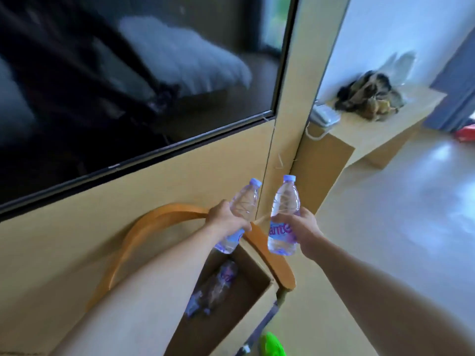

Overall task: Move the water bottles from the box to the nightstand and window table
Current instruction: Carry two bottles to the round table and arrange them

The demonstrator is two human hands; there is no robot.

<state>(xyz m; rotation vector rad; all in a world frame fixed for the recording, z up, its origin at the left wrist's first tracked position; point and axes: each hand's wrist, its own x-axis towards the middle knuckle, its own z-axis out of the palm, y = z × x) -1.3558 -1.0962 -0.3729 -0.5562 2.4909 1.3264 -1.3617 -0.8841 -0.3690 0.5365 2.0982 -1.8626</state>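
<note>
Though gripped, bottles (284, 214) above box (246, 291).

Two bottles (243, 214) (284, 217) are held side by side above the box (231, 299), a desk (372, 129) beyond to the right.

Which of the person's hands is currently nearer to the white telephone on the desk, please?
Right. The right hand holds its bottle on the side toward the telephone; the left hand grips its bottle farther left, away from it.

Blurred plastic bottles (213, 289) in the brown cardboard box (246, 299) cannot be counted; the box's lower end is cropped.
</note>
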